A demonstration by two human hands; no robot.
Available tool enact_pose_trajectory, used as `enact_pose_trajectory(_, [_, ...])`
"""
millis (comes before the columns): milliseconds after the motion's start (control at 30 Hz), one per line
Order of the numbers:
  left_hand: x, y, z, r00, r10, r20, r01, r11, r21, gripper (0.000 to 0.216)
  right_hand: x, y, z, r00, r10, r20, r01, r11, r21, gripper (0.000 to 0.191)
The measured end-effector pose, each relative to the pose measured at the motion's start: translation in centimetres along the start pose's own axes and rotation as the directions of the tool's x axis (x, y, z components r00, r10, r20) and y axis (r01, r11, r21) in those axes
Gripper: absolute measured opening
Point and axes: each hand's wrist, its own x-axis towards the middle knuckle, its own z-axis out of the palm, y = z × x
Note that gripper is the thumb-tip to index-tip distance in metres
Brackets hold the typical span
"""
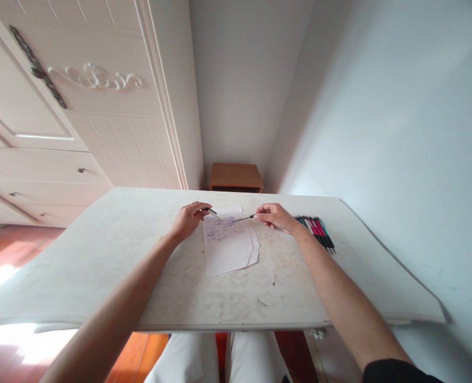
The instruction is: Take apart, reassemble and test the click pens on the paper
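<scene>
A sheet of lined paper (230,244) with blue scribbles near its far end lies on the white table (112,255). My left hand (188,218) is closed on a short pen piece (212,212) at the paper's far left corner. My right hand (275,216) pinches a thin dark pen refill (243,218) that points left over the scribbles. The two pieces are apart, with a small gap between their tips.
Several pens (316,232) in red, green and black lie side by side on the table just right of my right wrist. A wooden bedside cabinet (236,177) stands beyond the table. A white wardrobe (80,106) is on the left, a wall on the right.
</scene>
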Motion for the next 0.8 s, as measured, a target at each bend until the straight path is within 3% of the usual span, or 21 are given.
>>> enact_pose_trajectory(500, [0.0, 0.3, -1.1, 0.999, 0.04, 0.031, -0.042, 0.996, 0.074, 0.024, 0.0, 0.2, -1.4, 0.999, -0.029, 0.04, 0.036, 0.979, -0.199, 0.027])
enact_pose_trajectory(800, [-0.2, 0.3, -2.1, 0.991, -0.074, 0.112, 0.063, 0.993, 0.098, 0.023, 0.3, 1.0, -2.4, 0.997, -0.063, 0.052, 0.076, 0.95, -0.302, 0.026])
